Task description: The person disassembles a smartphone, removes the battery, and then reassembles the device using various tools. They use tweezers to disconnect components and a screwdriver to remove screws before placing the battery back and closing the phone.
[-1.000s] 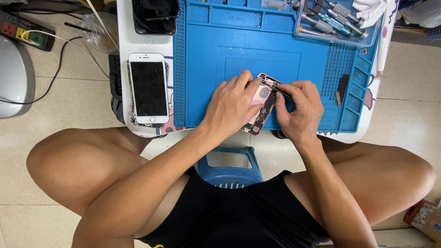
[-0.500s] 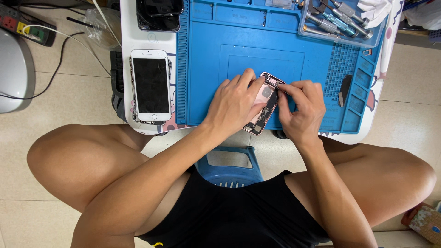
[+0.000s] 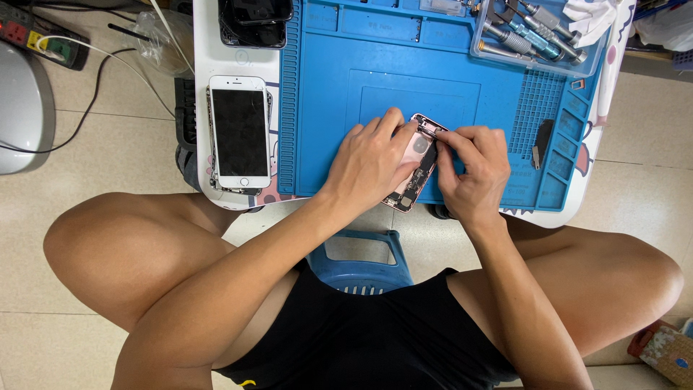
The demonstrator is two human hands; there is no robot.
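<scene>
Lying open on the blue repair mat (image 3: 404, 65) near its front edge: opened pink phone body (image 3: 416, 160). Pinning it flat with left hand (image 3: 372, 162); pinching at its top corner with right hand (image 3: 473, 170), tool indiscernible. Risking, in judgement, slipping fingertips, tearing fragile internals or flicking small parts off the mat.

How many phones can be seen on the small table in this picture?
3. A white phone lies left of the blue mat; a dark one sits at the top edge; the opened pink phone is under both hands. More may be hidden.
</scene>
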